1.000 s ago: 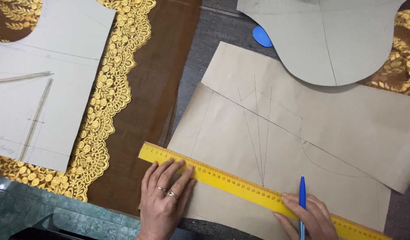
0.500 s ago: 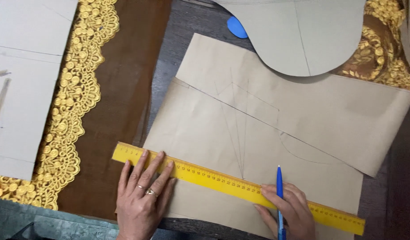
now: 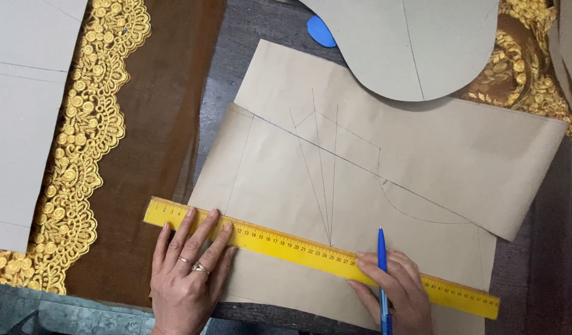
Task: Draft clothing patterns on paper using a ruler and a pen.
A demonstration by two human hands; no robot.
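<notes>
I see the long yellow plastic ruler [image 3: 317,253] lying slantwise across the lower part of the tan kraft-paper pattern piece [image 3: 360,186], its left end higher and overhanging the paper's left edge, its right end running down toward the table's near right corner. My left hand [image 3: 190,273] lies flat and spread on the ruler's left end, fingers pressing it down, with rings on two of them; it grips nothing, only pins the ruler to the paper. My right hand [image 3: 394,291] rests on the ruler further right, curled around a slim blue ballpoint pen [image 3: 382,273] that stands nearly upright in the view, its tip just past the ruler's upper edge, on the paper. Thin drawn lines fan up from a point at the ruler's edge, and a curve runs off to the right of the pen.

A second, grey-beige paper piece with a rounded lower edge [image 3: 416,49] overlaps the pattern at the table's far side, beside a small blue disc [image 3: 321,31]. Brown sheer fabric with gold lace scallops [image 3: 87,142] covers the table's left side, with pale paper sheets [image 3: 22,124] over it at the left edge. More gold lace [image 3: 527,68] shows at the far right corner of the dark wooden table [image 3: 227,80].
</notes>
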